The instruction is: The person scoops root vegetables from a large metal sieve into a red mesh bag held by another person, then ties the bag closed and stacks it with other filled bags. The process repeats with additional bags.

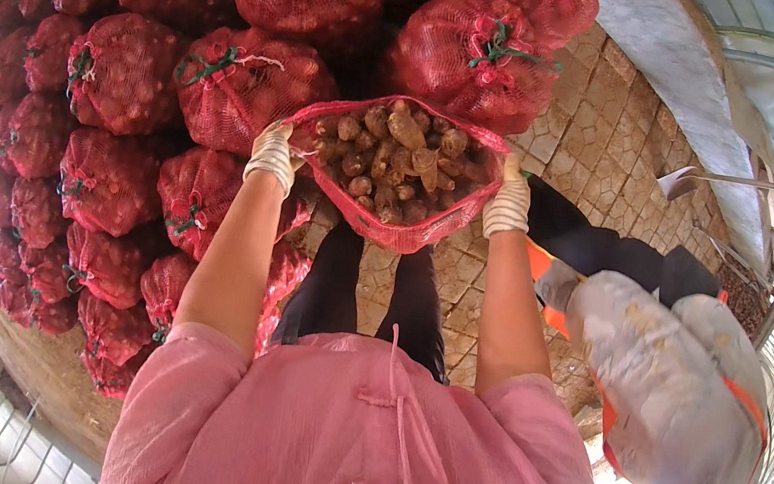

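Note:
In front of my legs, a red mesh sack (407, 234) is spread wide at its mouth, full of brown, knobbly root tubers (400, 157). My left hand (275, 154), in a striped light glove, grips the sack's rim on the left. On the opposite side my right hand (509, 199), gloved the same way, holds the rim at the right. Both arms reach forward, and the sack's mouth faces up towards me. The undersides of both hands are partly hidden.
Tied red mesh sacks (127, 73) are piled high at the left and ahead. A co-worker (668, 385) in a grey and orange top bends close on my right. A long-handled tool (681, 181) stands by the low wall (676, 67). The floor is patterned paving (588, 122).

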{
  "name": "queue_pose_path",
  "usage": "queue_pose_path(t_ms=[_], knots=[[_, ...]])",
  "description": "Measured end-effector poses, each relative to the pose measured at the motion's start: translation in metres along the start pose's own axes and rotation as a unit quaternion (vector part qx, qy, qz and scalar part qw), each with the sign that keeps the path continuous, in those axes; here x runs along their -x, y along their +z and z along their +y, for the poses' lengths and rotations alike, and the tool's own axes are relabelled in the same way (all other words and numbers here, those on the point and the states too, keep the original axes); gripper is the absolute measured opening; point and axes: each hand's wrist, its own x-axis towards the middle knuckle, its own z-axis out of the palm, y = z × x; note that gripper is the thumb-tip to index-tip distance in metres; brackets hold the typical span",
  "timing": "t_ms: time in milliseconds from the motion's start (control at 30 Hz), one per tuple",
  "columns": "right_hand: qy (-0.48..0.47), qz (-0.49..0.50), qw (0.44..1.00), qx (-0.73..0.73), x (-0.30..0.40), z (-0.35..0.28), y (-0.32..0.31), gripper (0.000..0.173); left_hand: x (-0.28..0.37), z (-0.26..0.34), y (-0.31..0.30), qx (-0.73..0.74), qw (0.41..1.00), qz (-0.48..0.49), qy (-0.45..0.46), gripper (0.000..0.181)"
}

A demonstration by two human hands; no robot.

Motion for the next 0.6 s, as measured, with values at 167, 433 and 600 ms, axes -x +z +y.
queue_pose_path(t_ms=[167, 433, 600], knots=[[-0.005, -0.042, 0.967, -0.251, 0.001, 0.005, 0.001, 0.034, -0.035, -0.042, -0.016, 0.183, 0.983, -0.018, -0.019, 0.011], [0.064, -0.254, 0.866, -0.427, 0.055, 0.041, -0.174, 0.028, 0.079, -0.109, -0.009, 0.011, 0.971, -0.218, 0.093, 0.014], [0.096, 0.029, 0.924, -0.368, 0.092, 0.063, -0.296, 0.038, 0.203, -0.168, 0.075, -0.21, 0.942, -0.234, 0.119, 0.008]])
